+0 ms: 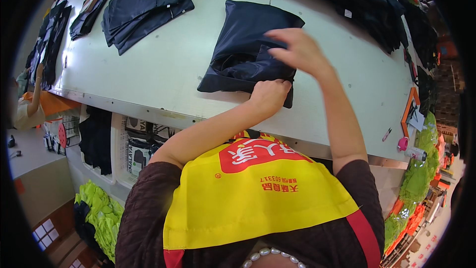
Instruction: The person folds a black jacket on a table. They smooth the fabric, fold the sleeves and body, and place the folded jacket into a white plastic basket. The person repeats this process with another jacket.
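The left hand is closed in a fist, pressing down the near edge of the dark folded cloth by the tabletop's near edge, while the right hand, fingers bent, pinches a flap, probably to fold it flat next.

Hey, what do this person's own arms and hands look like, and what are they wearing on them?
Both forearms are bare. The left hand and right hand wear no gloves, and no rings or watch show. Short dark brown textured sleeves end above the elbows.
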A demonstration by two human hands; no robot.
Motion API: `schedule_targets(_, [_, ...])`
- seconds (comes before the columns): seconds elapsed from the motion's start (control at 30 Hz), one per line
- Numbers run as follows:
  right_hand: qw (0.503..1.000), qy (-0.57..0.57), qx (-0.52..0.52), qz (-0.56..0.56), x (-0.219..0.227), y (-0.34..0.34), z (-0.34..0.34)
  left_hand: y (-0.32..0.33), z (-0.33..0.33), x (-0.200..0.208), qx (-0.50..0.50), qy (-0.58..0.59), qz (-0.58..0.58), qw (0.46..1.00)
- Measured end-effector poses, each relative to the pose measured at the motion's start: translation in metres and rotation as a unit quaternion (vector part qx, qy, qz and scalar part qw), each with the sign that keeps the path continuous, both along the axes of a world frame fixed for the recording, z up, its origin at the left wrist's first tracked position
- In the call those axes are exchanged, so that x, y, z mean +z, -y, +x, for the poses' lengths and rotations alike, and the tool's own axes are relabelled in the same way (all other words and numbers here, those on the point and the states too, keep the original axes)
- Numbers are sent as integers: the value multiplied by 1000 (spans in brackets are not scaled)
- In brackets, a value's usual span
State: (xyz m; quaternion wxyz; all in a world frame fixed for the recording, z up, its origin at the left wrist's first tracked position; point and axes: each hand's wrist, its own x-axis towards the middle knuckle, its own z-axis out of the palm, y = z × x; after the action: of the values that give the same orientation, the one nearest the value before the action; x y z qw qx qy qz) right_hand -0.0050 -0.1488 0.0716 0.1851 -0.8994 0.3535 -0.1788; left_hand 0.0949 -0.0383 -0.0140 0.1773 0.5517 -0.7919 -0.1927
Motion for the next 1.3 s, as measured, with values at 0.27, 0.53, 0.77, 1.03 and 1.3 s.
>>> schedule_targets(0.27, [937, -103, 51, 330, -37, 5, -37, -5, -2, 3, -54, -8, 10, 998])
schedule_targets(0.53, [912, -371, 177, -8, -60, -25, -3, -5, 18, 32, -132, 208, -13, 969])
schedule_targets(0.77, [947, -299, 88, -82, -36, -46, -31, 30, 111, 59, -101, 136, 220, 961])
schedule_targets(1.03, [988, -132, 82, -19, -41, -75, -31, -12, 103, 19, -137, 62, -125, 981])
schedule_targets(1.3, [958, -117, 103, 242, -82, -62, -8, -9, 92, -1, -129, 33, -104, 986])
